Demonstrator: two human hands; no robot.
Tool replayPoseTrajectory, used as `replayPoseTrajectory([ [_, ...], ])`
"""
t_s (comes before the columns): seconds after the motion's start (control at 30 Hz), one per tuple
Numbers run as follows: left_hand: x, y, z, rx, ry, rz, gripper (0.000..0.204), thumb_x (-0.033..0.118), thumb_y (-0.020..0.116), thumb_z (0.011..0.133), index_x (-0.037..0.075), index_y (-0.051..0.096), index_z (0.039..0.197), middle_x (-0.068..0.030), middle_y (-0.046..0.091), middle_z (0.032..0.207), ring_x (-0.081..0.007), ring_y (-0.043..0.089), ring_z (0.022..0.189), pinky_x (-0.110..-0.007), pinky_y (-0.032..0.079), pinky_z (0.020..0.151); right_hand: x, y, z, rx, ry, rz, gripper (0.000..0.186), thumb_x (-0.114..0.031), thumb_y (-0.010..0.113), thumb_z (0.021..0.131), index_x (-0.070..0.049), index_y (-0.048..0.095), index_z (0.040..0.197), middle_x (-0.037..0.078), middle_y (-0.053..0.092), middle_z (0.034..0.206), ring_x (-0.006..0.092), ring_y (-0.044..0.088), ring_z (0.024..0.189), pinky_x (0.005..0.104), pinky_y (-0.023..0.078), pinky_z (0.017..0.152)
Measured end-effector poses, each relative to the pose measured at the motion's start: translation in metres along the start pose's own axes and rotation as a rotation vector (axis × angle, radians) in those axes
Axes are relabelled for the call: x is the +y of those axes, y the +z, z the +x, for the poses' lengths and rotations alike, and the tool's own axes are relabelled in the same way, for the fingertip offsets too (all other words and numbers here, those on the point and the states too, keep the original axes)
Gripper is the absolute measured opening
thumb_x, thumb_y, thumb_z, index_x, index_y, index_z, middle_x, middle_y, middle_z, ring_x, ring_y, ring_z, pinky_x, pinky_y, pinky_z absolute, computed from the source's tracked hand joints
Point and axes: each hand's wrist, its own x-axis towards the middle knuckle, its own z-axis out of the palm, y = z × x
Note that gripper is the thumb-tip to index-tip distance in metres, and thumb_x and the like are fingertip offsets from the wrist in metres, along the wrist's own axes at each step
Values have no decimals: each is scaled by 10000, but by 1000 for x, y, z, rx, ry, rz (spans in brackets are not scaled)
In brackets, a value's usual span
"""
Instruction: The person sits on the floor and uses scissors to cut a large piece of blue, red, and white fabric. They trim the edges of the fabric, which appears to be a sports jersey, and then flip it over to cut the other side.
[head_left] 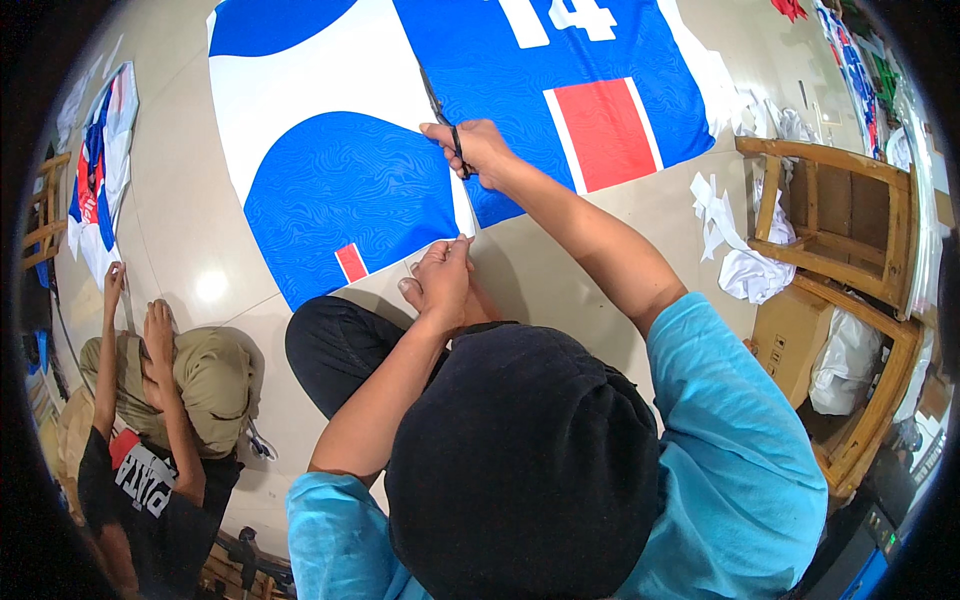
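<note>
A large printed fabric sheet in blue and white lies spread on the floor in front of me. Its right-hand part is blue, with white figures and a red block edged in white. My right hand is closed around the handles of black scissors, whose blades point away from me along the line between the two parts. Lower down, my left hand pinches the near edge of the left part, just by the narrow white gap where the parts stand separated. The fingertips of that hand are partly hidden.
White fabric scraps lie on the floor at right, by a wooden frame and a cardboard box. At left a co-worker sits handling another printed fabric piece. My bent knee is close to the sheet's near edge.
</note>
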Motion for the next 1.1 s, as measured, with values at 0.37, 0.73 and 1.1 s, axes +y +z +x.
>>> replayPoseTrajectory([
  [0.37, -2, 0, -1, -27, 51, -65, 296, 298, 622, 1015, 26, 722, 952, 14, 560, 693, -87, 493, 667, -265, 369, 638, -2, 0, 5, 17, 4, -8, 451, -398, 877, 789, -53, 609, 676, 65, 589, 631, 121, 515, 488, 277, 406, 423],
  [0.73, -8, 1, 4, -21, 25, -57, 283, 299, 629, 1020, 43, 747, 1009, 26, 557, 670, -62, 467, 614, -246, 347, 584, -11, 0, 26, 12, -11, -33, 468, -437, 868, 776, -60, 613, 669, 62, 585, 619, 124, 515, 487, 282, 401, 427],
  [1.1, 0, 0, -4, -27, 19, -79, 298, 294, 613, 1030, 22, 733, 1011, 10, 561, 704, -77, 475, 657, -251, 354, 624, -10, 1, 30, 11, -24, -44, 454, -400, 872, 790, -46, 616, 667, 67, 589, 605, 132, 529, 475, 283, 425, 429],
])
